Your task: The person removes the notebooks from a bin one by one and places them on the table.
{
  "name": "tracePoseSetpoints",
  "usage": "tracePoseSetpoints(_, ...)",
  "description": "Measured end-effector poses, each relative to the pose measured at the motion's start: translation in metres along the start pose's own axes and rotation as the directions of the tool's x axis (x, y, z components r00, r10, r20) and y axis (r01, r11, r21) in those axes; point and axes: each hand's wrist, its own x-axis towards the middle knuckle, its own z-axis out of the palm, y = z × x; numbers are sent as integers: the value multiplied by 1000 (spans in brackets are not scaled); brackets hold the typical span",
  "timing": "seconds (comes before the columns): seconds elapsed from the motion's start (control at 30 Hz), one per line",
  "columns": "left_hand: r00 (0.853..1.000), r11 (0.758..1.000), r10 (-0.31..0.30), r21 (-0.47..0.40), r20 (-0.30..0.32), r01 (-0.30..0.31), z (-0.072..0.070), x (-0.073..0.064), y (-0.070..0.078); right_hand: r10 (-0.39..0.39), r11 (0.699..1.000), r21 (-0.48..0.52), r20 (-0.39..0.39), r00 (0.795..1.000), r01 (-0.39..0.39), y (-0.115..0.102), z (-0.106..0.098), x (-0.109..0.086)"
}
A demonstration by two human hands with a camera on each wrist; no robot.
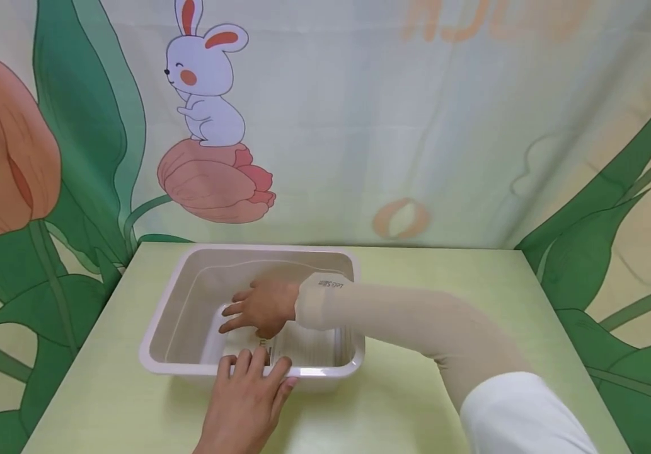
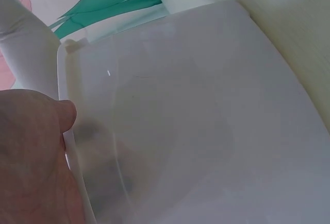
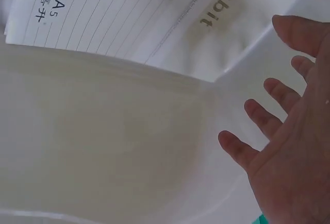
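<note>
A whitish plastic basin (image 1: 178, 368) stands on the table, its outer wall (image 2: 180, 105) filling most of the left wrist view. My left hand (image 1: 246, 397) grips the front rim, fingers hooked over the edge and thumb (image 2: 64, 116) against the outside. Inside the basin hovers my right hand (image 1: 263, 306), its fingers spread and nothing held. Lined paper, perhaps an A5 notebook (image 3: 113, 23), lies on the basin floor with printed lettering along one side. In the head view that paper (image 1: 308, 347) is partly hidden by both hands.
Pale green table surface (image 1: 416, 391) surrounds the basin. Behind it hangs a curtain (image 1: 325, 126) printed with tulips, leaves and a rabbit. A beige sleeve (image 1: 404, 315) covers the right forearm and crosses the basin's right rim.
</note>
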Motion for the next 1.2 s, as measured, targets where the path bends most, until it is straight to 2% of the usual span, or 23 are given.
tracePoseSetpoints(0.23, 1000, 1000, -12, -1, 21, 12, 0, -2, 1, -30, 999, 41, -3, 1000, 30, -5, 13, 19)
tracePoseSetpoints(0.5, 998, 1000, -16, 3, 64, 16, 0, -3, 2, -67, 995, 69, -23, 998, 68, -3, 27, 30)
tracePoseSetpoints(0.83, 1000, 1000, -14, 12, 18, 14, 2, -3, 0, -118, 993, 7, -43, 992, 118, -1, 27, 42)
tracePoseSetpoints(1.2, 1000, 1000, -17, 6, -5, 17, 4, -1, -1, -70, 997, 10, -58, 996, 71, -1, 27, 44)
